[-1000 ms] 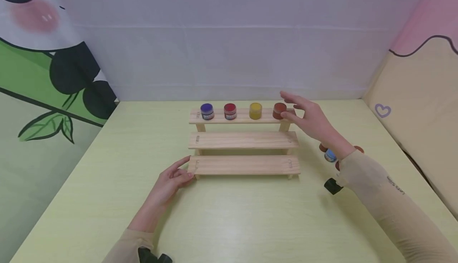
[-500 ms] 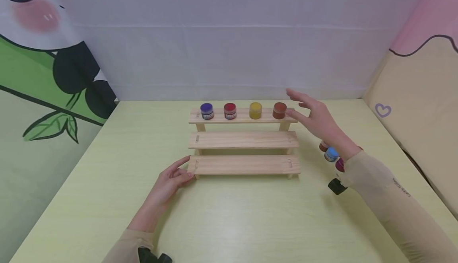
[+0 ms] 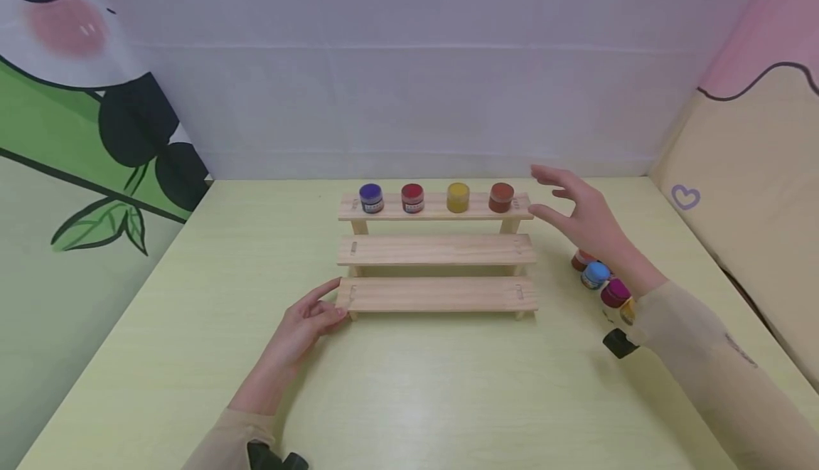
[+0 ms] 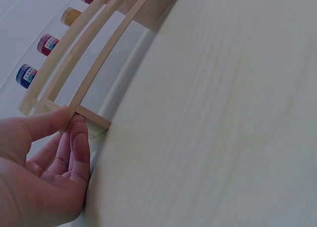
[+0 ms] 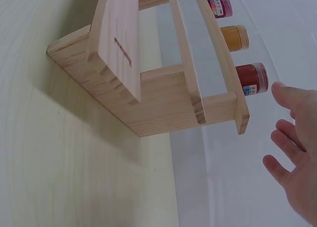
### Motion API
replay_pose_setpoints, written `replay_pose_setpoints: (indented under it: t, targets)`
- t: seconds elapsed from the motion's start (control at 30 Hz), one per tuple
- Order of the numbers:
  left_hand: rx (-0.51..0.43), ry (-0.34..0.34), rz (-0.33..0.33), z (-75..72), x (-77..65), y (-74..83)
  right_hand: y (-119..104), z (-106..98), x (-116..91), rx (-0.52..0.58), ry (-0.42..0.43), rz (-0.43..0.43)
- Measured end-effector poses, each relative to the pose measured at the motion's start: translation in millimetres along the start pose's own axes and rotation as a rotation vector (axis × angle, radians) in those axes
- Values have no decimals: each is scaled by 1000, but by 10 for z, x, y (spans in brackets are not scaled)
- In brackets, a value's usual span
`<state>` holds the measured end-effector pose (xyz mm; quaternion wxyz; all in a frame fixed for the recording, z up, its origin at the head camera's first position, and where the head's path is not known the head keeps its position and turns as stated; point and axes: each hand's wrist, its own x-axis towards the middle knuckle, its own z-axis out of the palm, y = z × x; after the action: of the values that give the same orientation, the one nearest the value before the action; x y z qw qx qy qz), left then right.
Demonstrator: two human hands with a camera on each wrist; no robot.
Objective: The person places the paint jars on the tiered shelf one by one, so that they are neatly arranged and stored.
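A three-tier wooden rack (image 3: 436, 294) stands on the table. Along its top tier sit a blue paint jar (image 3: 371, 198), a red paint jar (image 3: 412, 198), a yellow paint jar (image 3: 458, 198) and a brown-red paint jar (image 3: 501, 198). My left hand (image 3: 313, 321) pinches the left end of the lowest tier, thumb on top and fingers below, as the left wrist view shows. Just right of the top tier, my right hand (image 3: 579, 210) is held with fingers spread and nothing in them. In the right wrist view, its fingertips are apart from the brown-red jar (image 5: 251, 79).
On the table right of the rack, partly under the right forearm, stand a light blue jar (image 3: 596, 275), a magenta jar (image 3: 616, 293), an orange-yellow jar (image 3: 628, 311) and a reddish-brown jar (image 3: 582, 260). A pale cloth wall (image 3: 422, 100) closes off the back.
My right hand has let go of the brown-red jar and moved right, away from it. More of the jars on the table show now. The left hand has stayed on the rack.
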<state>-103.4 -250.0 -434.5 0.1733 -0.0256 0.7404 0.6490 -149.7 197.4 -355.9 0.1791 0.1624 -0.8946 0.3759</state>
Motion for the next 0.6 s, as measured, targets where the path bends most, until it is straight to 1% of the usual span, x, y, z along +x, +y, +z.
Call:
replay_pose_setpoints:
  t: [0.13, 0.37, 0.6]
  targets:
    - [5, -1, -1, 3, 9, 6, 45, -42, -83, -30, 15, -1]
    - [13, 3, -7, 0, 20, 1, 146, -90, -253, -41, 20, 13]
    - [-1, -1, -14, -5, 34, -14, 218, -124, -448, -106, 45, -18]
